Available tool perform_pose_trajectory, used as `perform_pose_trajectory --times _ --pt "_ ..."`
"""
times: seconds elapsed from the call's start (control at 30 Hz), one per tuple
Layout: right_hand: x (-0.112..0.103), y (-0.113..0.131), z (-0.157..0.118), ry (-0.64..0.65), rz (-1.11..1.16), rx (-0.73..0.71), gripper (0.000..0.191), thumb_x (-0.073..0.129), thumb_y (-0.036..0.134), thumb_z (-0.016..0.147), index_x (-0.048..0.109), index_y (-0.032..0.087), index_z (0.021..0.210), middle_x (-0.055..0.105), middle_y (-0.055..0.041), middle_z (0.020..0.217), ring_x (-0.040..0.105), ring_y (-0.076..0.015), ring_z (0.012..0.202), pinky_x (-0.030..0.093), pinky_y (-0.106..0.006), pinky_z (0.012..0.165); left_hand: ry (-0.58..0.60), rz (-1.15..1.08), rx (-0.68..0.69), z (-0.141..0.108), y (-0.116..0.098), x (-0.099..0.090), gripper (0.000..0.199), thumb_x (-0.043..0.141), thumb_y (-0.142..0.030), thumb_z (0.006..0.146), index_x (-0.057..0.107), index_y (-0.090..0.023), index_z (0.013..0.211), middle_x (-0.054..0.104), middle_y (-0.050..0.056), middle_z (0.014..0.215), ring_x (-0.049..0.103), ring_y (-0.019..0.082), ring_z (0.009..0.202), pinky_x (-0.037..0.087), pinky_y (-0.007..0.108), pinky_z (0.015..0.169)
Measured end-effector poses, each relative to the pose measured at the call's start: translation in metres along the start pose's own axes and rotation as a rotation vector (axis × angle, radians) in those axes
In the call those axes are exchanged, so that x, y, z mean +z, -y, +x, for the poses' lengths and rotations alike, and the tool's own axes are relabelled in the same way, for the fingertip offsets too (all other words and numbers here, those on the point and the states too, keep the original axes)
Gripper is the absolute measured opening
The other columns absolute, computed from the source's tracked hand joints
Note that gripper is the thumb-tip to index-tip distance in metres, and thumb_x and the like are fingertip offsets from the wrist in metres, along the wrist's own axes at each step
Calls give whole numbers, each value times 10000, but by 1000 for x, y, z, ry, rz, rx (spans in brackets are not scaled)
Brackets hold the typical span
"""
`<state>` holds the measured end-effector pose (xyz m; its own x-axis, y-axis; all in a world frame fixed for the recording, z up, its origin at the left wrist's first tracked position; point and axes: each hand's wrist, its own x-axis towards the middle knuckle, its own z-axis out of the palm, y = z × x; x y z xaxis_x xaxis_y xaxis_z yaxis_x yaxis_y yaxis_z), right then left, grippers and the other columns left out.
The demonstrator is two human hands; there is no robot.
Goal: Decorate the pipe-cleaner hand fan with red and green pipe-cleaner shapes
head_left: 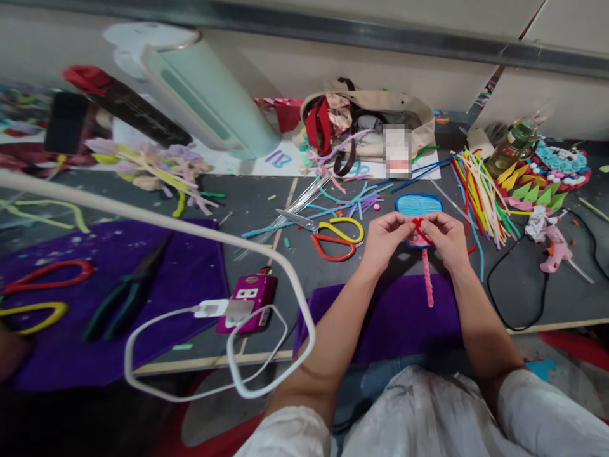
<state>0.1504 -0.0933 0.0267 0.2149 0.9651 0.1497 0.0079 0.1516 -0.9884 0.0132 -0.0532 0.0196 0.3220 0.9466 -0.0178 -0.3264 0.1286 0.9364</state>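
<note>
My left hand (389,236) and my right hand (446,240) meet above the table, thumbs and fingertips closed on a small red pipe-cleaner piece (419,225) between them. Its full outline is partly covered by the fingers. Directly beneath is a flat pipe-cleaner craft (419,204) with a light blue upper part, a dark blue border and some pink lower down. A pink fuzzy stem (428,279) points from it toward me, over a folded purple cloth (380,317). Just left of my left hand lie scissors (339,236) with one yellow and one orange-red handle loop.
A white cable (190,225) loops across the left foreground near a magenta power adapter (254,298). Pipe cleaners (480,197) are bunched at right, beside a pink glue gun (556,249) with a black cord. Behind stand a beige bag (419,111) and a pale green cylinder (214,95).
</note>
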Motion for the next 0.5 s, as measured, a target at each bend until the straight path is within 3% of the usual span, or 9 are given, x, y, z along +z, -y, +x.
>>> perform_pose_trajectory --times 0.23,0.5 --pt "0 3 1 -14 -118 -60 162 682 357 782 692 197 759 684 -2 709 611 -137 672 503 -271 667 -39 27 96 0 6 2 143 761 -270 703 692 -146 717 657 -7 606 589 98 561 479 222 597" --pt "0 1 1 -8 -104 -74 138 676 339 782 685 202 772 673 0 724 602 -140 691 495 -272 674 -115 -19 129 -4 7 11 101 759 -247 699 716 -157 713 661 -11 621 573 85 557 461 203 571"
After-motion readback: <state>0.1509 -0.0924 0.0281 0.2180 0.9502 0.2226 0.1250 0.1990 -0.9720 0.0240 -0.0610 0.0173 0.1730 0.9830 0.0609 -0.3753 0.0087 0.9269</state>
